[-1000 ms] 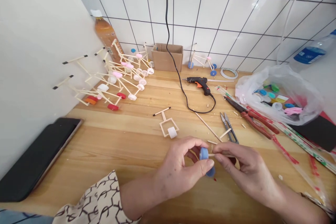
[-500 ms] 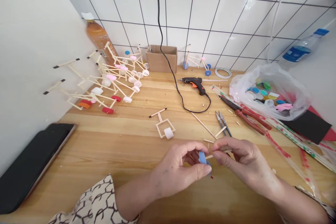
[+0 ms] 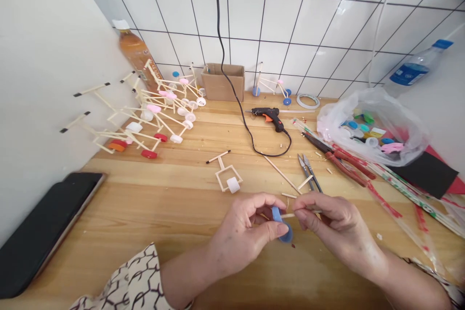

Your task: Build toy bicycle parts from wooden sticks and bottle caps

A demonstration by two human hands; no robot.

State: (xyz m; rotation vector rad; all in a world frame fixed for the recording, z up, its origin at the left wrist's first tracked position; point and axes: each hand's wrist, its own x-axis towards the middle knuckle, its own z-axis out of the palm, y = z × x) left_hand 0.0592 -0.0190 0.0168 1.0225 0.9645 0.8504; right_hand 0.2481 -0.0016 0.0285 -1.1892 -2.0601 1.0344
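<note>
Between its thumb and fingers my left hand (image 3: pixel 250 232) holds a blue bottle cap (image 3: pixel 276 214). A second blue cap (image 3: pixel 286 234) shows just below my left thumb. My right hand (image 3: pixel 332 223) pinches a thin wooden stick (image 3: pixel 288 215), whose end reaches to the upright blue cap. Beyond my hands lies a small wooden frame (image 3: pixel 228 178) with a white roll (image 3: pixel 233 184) on it and a dark-tipped crossbar. Small scissors (image 3: pixel 308 170) and a long stick (image 3: pixel 279 173) lie just past my right hand.
Several stick models (image 3: pixel 156 106) stand at the back left beside a tea bottle (image 3: pixel 136 51). A glue gun (image 3: pixel 269 116), cardboard box (image 3: pixel 223 82), pliers (image 3: pixel 339 160) and bag of caps (image 3: pixel 374 128) are farther back. A phone (image 3: pixel 47 227) lies left.
The blue caps in my left hand have tilted, and the lower one now shows more of its round face. My right hand has barely moved.
</note>
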